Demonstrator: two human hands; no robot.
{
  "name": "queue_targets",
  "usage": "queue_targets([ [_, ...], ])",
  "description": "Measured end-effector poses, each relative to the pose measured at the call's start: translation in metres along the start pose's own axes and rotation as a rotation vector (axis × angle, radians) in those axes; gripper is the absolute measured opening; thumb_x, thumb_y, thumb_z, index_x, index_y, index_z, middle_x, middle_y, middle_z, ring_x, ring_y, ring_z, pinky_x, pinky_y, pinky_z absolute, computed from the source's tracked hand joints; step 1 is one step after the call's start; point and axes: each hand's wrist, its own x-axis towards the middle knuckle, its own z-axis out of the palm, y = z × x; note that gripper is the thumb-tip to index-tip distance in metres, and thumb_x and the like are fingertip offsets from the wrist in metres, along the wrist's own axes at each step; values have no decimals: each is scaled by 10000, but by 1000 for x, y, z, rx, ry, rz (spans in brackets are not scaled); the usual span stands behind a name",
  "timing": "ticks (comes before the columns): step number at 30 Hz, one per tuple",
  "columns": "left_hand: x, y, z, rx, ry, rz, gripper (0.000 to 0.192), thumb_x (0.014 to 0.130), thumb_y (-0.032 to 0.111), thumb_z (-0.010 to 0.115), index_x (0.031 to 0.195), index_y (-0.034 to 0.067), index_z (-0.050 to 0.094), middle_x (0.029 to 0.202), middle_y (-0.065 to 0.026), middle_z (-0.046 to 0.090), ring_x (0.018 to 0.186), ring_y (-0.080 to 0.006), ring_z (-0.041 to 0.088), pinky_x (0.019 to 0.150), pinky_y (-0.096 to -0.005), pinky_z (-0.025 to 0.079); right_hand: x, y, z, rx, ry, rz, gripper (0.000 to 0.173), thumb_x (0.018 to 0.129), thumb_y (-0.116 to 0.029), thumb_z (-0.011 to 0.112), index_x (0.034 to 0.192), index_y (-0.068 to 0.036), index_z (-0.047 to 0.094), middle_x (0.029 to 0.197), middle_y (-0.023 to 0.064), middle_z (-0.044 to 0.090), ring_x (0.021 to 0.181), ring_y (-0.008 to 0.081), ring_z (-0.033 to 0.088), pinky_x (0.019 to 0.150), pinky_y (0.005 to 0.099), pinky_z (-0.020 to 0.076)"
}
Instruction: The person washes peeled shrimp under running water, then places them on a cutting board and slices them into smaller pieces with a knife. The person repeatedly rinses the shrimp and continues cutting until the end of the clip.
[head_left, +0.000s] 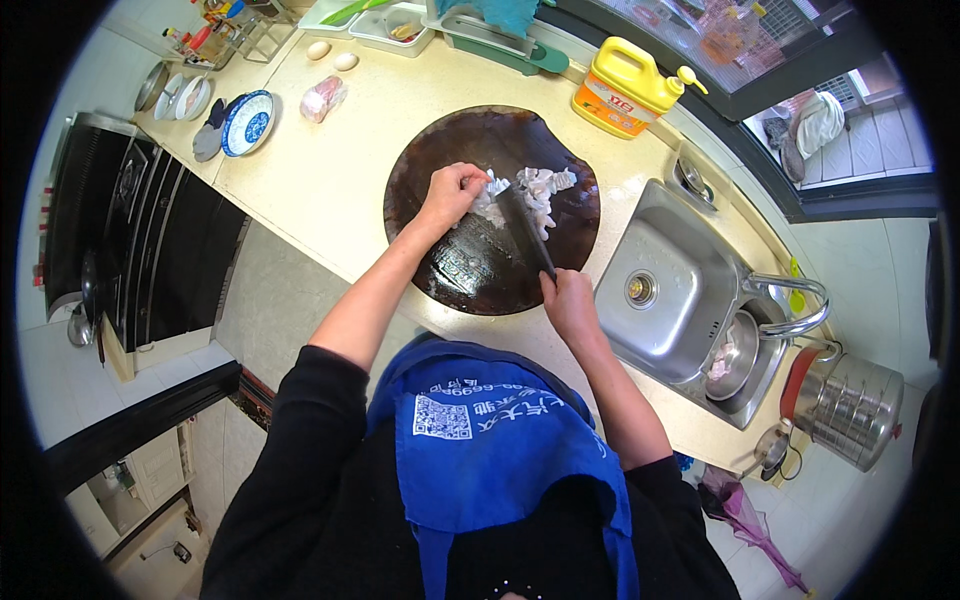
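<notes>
A round, dark wooden chopping board (480, 277) lies on the worktop in front of me. My right hand (571, 296) grips the handle of a cleaver (523, 225), whose blade stands on edge over the board, amid whitish cut pieces of food (541, 191). What kind of food they are I cannot tell. My left hand (455, 191) is at the left end of the pieces, fingers bent together and touching them; whether it pinches a piece is hidden by the fingers.
Right of the board is a steel sink (675, 262) with a metal bowl (739, 360) of pinkish meat. A yellow pump jug (622, 90) stands behind. Bagged meat (323, 99), two eggs (345, 61) and a blue-and-white bowl (249, 124) lie at the left.
</notes>
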Motion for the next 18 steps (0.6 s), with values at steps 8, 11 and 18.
queue_targets([
  [8, 1, 5, -4, 66, 29, 19, 104, 789, 31, 646, 860, 19, 721, 765, -122, 647, 652, -202, 615, 619, -323, 490, 3, 2, -4, 56, 77, 83, 343, 905, -182, 625, 702, 94, 605, 597, 284, 532, 511, 398, 565, 511, 450, 418],
  [11, 4, 6, 0, 117, 22, 90, 107, 778, 11, 670, 869, 19, 725, 747, -102, 614, 642, -187, 599, 614, -312, 484, -1, -1, -6, 100, 73, 153, 351, 911, -185, 617, 699, 96, 604, 584, 278, 528, 503, 386, 547, 515, 450, 416],
  [18, 12, 9, 25, 259, -60, 191, 123, 718, 5, 728, 840, 20, 723, 747, -114, 592, 667, -232, 611, 630, -345, 497, -5, -2, -15, 90, 52, 212, 325, 910, -172, 601, 730, 97, 627, 645, 305, 547, 620, 455, 595, 558, 478, 437],
])
